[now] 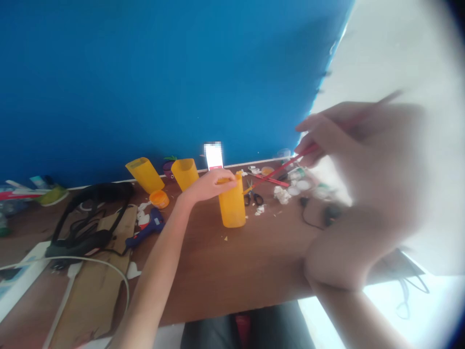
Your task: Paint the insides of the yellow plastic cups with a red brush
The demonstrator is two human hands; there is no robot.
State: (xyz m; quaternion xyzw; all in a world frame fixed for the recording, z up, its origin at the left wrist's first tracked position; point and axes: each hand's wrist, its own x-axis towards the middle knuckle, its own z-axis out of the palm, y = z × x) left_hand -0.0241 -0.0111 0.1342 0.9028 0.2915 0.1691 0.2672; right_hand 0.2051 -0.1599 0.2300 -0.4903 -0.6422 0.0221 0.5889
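Observation:
A yellow cup-like container (232, 208) stands on the brown table, and my left hand (209, 184) is closed on its upper rim. My right hand (337, 131), large and blurred at the right, pinches a thin red paintbrush (281, 168). Its yellow tip points down-left, close to the container's right side. Behind that tip lie scissors (253, 198) with dark handles. Two more yellow containers, one tilted (145, 175) and one upright (184, 174), are left of my left hand. An orange paint jar (159, 199) sits in front of them.
A blue glue gun (147, 230) lies on the left beside cardboard (96, 286) and a black headset (90, 218). A lit phone (213, 155) leans at the blue wall (163, 72). Crumpled white scraps (282, 195) and red sticks (272, 180) lie at the back right.

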